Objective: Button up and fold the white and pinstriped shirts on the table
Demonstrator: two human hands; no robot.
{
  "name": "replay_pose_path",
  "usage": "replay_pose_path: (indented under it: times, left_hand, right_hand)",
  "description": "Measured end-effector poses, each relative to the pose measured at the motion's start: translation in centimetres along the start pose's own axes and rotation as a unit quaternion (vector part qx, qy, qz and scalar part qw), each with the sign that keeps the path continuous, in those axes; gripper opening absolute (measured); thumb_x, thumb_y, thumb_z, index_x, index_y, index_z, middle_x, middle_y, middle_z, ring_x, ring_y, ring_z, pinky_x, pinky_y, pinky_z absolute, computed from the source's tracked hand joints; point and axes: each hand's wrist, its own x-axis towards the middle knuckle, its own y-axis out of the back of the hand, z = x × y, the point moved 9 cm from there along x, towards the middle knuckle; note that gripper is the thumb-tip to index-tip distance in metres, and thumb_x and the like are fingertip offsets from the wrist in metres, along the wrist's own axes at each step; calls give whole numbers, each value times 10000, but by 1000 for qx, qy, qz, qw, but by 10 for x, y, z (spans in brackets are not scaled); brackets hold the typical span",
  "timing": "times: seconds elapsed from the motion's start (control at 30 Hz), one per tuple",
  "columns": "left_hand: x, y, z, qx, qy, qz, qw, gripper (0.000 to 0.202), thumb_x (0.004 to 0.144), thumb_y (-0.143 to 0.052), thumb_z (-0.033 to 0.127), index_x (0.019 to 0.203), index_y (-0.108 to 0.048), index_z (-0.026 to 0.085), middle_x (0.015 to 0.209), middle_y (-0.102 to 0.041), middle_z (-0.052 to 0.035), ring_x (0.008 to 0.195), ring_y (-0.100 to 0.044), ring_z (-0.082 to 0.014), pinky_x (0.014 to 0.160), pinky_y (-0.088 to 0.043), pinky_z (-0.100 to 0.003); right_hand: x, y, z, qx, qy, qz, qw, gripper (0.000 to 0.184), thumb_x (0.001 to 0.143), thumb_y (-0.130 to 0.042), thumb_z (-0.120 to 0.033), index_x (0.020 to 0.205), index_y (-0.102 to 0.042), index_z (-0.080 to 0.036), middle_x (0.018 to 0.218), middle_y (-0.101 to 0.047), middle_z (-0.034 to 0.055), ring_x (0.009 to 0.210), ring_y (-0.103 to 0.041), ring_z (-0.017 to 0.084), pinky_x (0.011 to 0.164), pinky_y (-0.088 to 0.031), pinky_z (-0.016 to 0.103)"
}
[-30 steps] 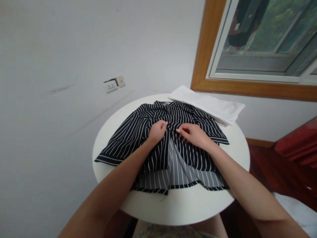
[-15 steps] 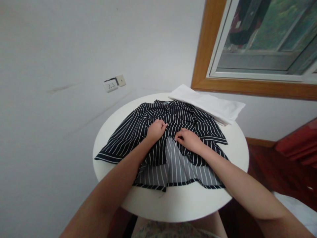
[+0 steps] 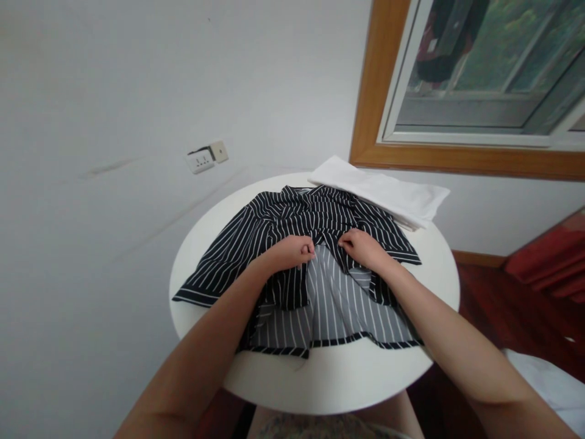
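A black shirt with white stripes (image 3: 233, 244) lies spread on a round white table (image 3: 333, 387), its collar toward the wall and its sleeves out to both sides. The lower front parts in the middle, baring the greyish inner side of the back panel. My left hand (image 3: 295, 251) is closed on the left front edge of the shirt. Pinched in the fingers of my right hand (image 3: 359, 245) is the right front edge, a little apart from the left one. The fingertips partly hide the cloth they grip.
A folded white cloth (image 3: 384, 189) lies at the table's back right, overlapping the shirt. Behind the table are a wall with a socket (image 3: 201, 160) and a wood-framed window (image 3: 365, 137). Red fabric (image 3: 548, 256) hangs at the right, and something white (image 3: 543, 378) is at lower right.
My left hand has moved slightly toward me and my right hand has shifted right. The gap between the shirt's front edges is wider, with more of the inner back showing.
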Motion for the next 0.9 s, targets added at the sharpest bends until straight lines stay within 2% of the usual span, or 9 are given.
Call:
replay_pose_path:
  times: [0.13,0.2,0.3,0.43,0.57,0.67,0.77,0.9]
  left_hand:
    - [-2,-1,-12,-13,33,-17,999,92,821,-540,283,832,-580,201,620,-613,39,554,-591,-114,644,-417,-230]
    - [-4,1,-16,-26,47,-20,998,119,855,-478,282,831,-568,208,606,-609,33,555,-593,-120,627,-423,-234]
    - [-6,1,-23,-60,72,-24,995,102,862,-442,257,871,-536,217,578,-586,40,522,-577,-119,560,-420,-224]
    - [-8,-1,-31,-108,90,-29,990,123,805,-525,228,914,-467,223,616,-583,52,537,-599,-129,511,-434,-219]
    - [-8,-1,-31,-104,89,-40,990,130,764,-575,209,848,-475,215,627,-588,46,552,-601,-131,522,-455,-225]
    - [-10,-1,-30,-104,97,-48,989,124,731,-567,153,828,-511,208,656,-612,36,577,-618,-129,543,-471,-226]
    - [-13,-2,-33,-136,117,-62,982,161,700,-548,115,832,-533,205,681,-644,28,592,-644,-134,553,-481,-229]
    - [-13,-1,-33,-115,110,-71,985,115,713,-606,203,814,-553,205,596,-636,39,562,-644,-141,552,-460,-222]
  right_hand:
    - [-1,3,7,6,-13,12,1000,156,824,-570,-129,914,-689,-177,933,-647,66,880,-588,175,791,-416,258]
    - [-3,10,3,6,-5,33,999,227,784,-570,-82,966,-657,-186,940,-622,54,849,-572,171,746,-411,256]
    - [-8,23,-19,-16,60,69,996,280,775,-518,-33,951,-648,-207,950,-594,52,906,-547,187,770,-400,269]
    - [-16,35,-51,-17,145,107,983,272,822,-456,-43,911,-664,-194,959,-593,78,964,-518,213,845,-389,309]
    - [-23,26,-70,25,204,68,976,252,831,-468,-67,952,-655,-186,973,-607,62,957,-537,191,856,-394,296]
    - [-21,12,-63,32,173,29,984,218,842,-508,-113,1011,-624,-187,958,-604,47,881,-555,167,793,-404,274]
    - [-16,5,-49,24,121,29,992,194,835,-591,-186,1029,-576,-178,974,-580,51,838,-550,156,753,-405,262]
    - [-9,-2,-33,5,58,45,997,202,819,-657,-273,963,-557,-172,916,-564,46,818,-547,164,729,-405,262]
